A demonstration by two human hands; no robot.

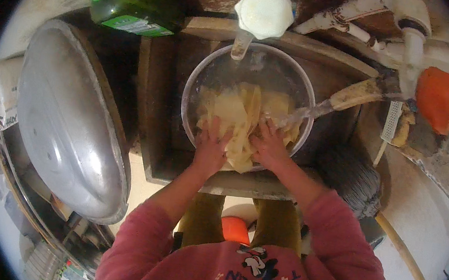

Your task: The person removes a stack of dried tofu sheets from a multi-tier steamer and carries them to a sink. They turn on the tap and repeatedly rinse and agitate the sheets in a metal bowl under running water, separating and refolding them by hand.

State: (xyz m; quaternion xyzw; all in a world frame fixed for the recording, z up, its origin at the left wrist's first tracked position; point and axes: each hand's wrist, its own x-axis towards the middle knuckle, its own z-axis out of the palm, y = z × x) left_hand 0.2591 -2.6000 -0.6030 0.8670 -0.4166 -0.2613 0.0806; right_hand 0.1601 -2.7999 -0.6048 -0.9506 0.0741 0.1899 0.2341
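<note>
A round, clear plastic basin (pixel 185 99) stands in a dark stone sink (pixel 219 186) in front of me. Limp, pale yellow sheets (pixel 247 101) lie folded and wet inside it; whether they are cloth or food I cannot tell. My left hand (pixel 210 148) rests on their left side with fingers spread. On the right, my right hand (pixel 270 149) reaches down into them, its fingertips partly hidden by water and folds. A stream of water (pixel 314 109) runs into the basin from a worn spout (pixel 356 93) at the right.
A white tap knob (pixel 264 13) overhangs the basin's far rim. Left of the sink leans a large metal lid or pan (pixel 66 123), below a green bottle (pixel 138 4). White pipes (pixel 411 57), an orange object (pixel 438 101) and a dark mop head (pixel 349 182) are at right.
</note>
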